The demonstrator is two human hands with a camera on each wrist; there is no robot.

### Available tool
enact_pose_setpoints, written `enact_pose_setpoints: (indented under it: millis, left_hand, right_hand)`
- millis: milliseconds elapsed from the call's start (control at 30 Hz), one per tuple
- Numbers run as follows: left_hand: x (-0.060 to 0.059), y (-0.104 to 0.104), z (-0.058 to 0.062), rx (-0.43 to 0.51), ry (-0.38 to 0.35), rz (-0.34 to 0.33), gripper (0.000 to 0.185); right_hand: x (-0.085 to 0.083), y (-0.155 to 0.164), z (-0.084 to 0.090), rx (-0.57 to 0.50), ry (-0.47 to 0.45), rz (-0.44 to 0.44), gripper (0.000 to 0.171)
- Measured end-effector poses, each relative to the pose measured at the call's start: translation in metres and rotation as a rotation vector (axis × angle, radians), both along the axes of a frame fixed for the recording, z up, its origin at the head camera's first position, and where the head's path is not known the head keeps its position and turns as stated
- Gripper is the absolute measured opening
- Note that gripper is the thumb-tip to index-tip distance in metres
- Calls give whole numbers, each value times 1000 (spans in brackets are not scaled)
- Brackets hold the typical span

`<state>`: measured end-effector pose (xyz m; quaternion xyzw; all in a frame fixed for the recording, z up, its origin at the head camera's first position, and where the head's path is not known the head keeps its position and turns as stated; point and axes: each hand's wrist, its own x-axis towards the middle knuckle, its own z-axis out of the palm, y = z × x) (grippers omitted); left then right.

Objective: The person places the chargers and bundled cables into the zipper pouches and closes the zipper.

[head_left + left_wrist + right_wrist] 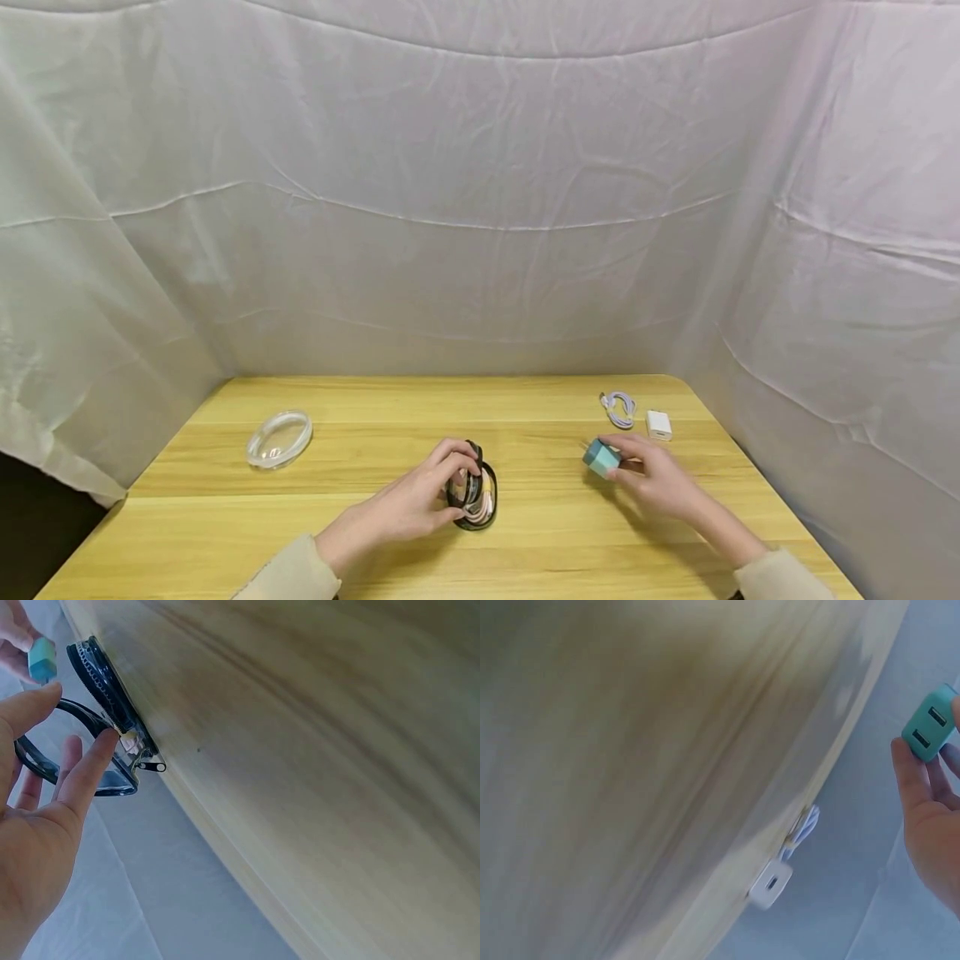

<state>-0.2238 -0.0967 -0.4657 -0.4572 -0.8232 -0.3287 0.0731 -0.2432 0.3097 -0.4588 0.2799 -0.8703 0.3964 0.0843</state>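
Note:
My left hand (420, 500) holds a small clear zip case with black trim (476, 525), its flap raised and its base on the table. A coiled light pink cable (477, 510) lies inside. In the left wrist view, the zipper pull (152, 766) hangs at the case's edge, beside the fingers. Off to the right, my right hand (660, 479) pinches a teal plug-in charger (602, 460) above the table, metal prongs pointing away from the hand. Two USB ports show on the charger (928, 726) in the right wrist view.
A coiled pale lilac cable (618, 408) and a white charger (659, 425) lie on the table at the back right. A clear round dish (253, 454) sits at the left. Grey cloth (480, 275) hangs behind and beside the wooden table (360, 400).

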Motion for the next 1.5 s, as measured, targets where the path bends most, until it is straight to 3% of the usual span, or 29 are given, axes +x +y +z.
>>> enact_pose_setpoints:
  millis: [967,1500]
  left_hand:
    - [1,0,2,-8,-5,5,53]
    - [2,0,3,-29,-34,22,50]
  right_hand:
    - [2,-76,0,-14,-154,130,49]
    - [3,-112,-1,83,-163,163,53]
